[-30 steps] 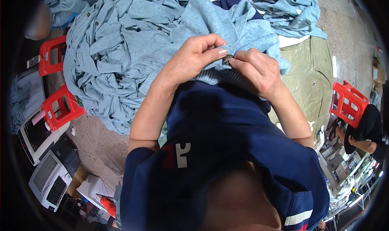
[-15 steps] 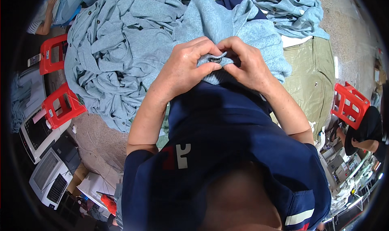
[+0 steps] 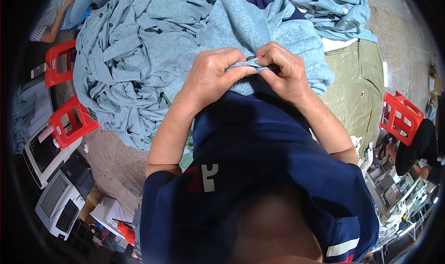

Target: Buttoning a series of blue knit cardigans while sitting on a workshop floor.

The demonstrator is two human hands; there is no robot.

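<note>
A light blue knit cardigan lies gathered in front of me, its near edge against my navy shirt. My left hand pinches the ribbed edge of it between thumb and fingers. Close beside it, my right hand grips the same edge, with thumb and fingertips pressed together. A dark button shows partly between the two hands, at the fold of the knit. My fingertips hide the rest of that spot.
A large heap of similar blue cardigans spreads to the left, and more cardigans lie at the far right. An olive sheet covers the area at right. Red plastic stools stand at both sides. Other people are nearby.
Both hands have shifted slightly, and the knit edge between them is now folded flatter. The button, earlier below the raised edge, now shows at its far side.
</note>
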